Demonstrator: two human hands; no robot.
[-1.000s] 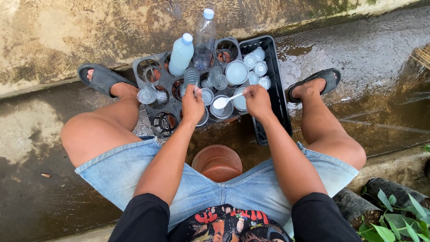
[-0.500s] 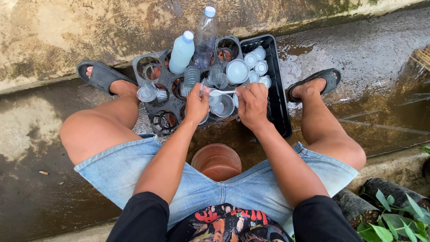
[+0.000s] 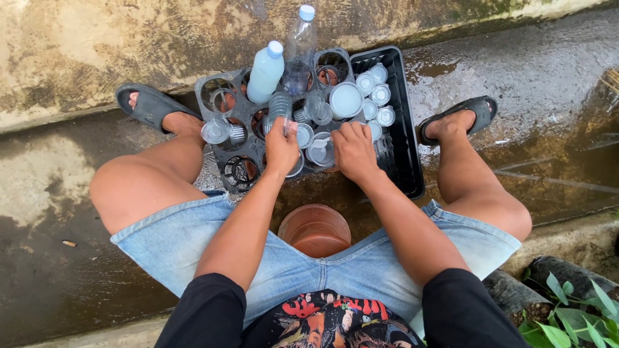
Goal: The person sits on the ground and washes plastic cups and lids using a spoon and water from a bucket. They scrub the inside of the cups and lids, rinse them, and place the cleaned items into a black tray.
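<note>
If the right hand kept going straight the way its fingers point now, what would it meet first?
The right hand points up-frame over the tray. Straight ahead, it would probably meet the wide clear cup with the whitish lid first, though depth is unclear from above.

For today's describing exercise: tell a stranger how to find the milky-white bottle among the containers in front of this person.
Start at the dark holder with round holes on the wet ground between the person's sandalled feet. Two capped bottles stand upright at its far edge, beyond the left hand. The milky-white bottle is the shorter, nearer one; its neighbour, the clear bottle, is taller and see-through.
</note>
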